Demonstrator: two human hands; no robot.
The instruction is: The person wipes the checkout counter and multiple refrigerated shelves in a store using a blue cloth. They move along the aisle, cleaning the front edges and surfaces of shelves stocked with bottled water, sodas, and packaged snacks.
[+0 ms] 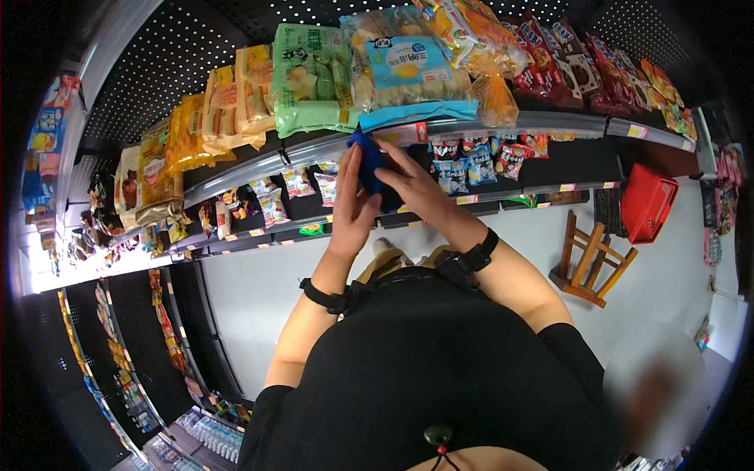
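Note:
A bunched dark blue cloth point(367, 161) is between my two hands, just in front of the shelf edge below the bread packs. My left hand point(351, 206) presses on its left side, fingers pointing up and close together. From the right, my right hand point(412, 184) reaches over it, with the fingertips on the cloth. Right above lie a green bread bag point(314, 82) and a clear and blue bag of round buns point(404, 71). Part of the cloth is hidden behind the fingers.
Yellow bread packs point(192, 129) line the upper shelf at left, dark red snack bags point(550, 59) at right. Small snack bags point(463, 169) sit on the shelf below. On the floor at right are a wooden stool point(593, 263) and a red basket point(650, 204).

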